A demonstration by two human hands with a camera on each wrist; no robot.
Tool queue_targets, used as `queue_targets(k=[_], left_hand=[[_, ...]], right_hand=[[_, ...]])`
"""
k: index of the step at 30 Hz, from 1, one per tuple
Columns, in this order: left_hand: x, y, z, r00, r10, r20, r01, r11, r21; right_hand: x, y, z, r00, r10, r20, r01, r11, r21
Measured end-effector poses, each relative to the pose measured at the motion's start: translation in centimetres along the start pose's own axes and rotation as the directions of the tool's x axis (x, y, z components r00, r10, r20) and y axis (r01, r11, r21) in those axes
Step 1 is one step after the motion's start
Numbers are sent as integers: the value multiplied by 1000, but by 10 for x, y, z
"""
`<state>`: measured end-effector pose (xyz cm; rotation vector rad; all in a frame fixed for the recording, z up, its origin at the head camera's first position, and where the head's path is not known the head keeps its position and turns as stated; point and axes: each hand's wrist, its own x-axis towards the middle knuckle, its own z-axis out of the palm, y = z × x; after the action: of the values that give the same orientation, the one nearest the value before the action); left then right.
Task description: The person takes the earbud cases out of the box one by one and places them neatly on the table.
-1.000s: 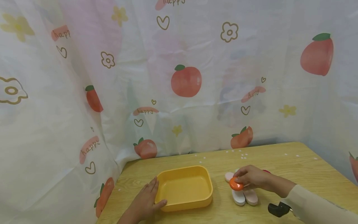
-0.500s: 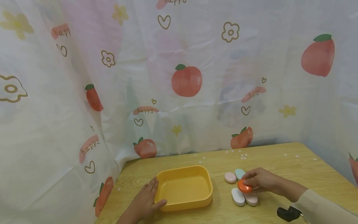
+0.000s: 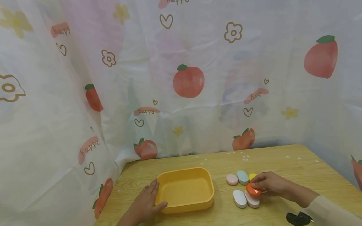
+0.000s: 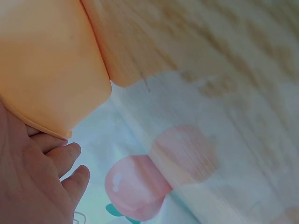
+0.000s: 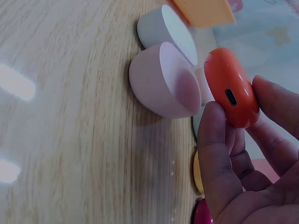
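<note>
My right hand point(image 3: 272, 185) pinches a glossy orange earbud charging case point(image 3: 253, 190) between thumb and fingers. In the right wrist view a small charging port shows on that earbud case point(image 5: 232, 88), which is held above the table. Just below it lies an oval pink piece point(image 3: 252, 201), with a white oval piece point(image 3: 239, 199) to its left. Behind are a round pink piece point(image 3: 232, 179), a pale green oval point(image 3: 242, 177) and a yellow piece point(image 3: 252, 177), partly hidden by my hand. My left hand point(image 3: 145, 201) rests fairly straight-fingered against the left side of a yellow box point(image 3: 199, 207).
A dark red piece point(image 5: 202, 213) lies on the table, shown at the lower edge of the right wrist view. Small white specks point(image 3: 245, 158) dot the back of the wooden table point(image 3: 271, 166). A fruit-printed curtain point(image 3: 198, 122) hangs behind the table.
My right hand has moved right with the orange earbud case, from over the left pieces to over the oval pink piece. The pale green and yellow pieces have come into view. My left hand stays put.
</note>
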<state>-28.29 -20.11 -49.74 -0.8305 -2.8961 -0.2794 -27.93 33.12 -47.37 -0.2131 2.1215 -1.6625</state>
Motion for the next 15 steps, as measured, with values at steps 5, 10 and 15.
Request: queue_targets(k=[5,10,15], left_hand=[[-1,0,-1,1000,-2,0,2,1000,9],[-1,-1,-1,1000,2,-11,-2,1000,1],[0,-1,0,1000,1,-17,-1,1000,-3]], right_hand=[[-4,5,-4,1000,13,-26,-14,1000,-26],[-8,10,-7,997,40,-65,-43,998,-49],[-13,13,-11,997,47,-65,-51,997,-60]])
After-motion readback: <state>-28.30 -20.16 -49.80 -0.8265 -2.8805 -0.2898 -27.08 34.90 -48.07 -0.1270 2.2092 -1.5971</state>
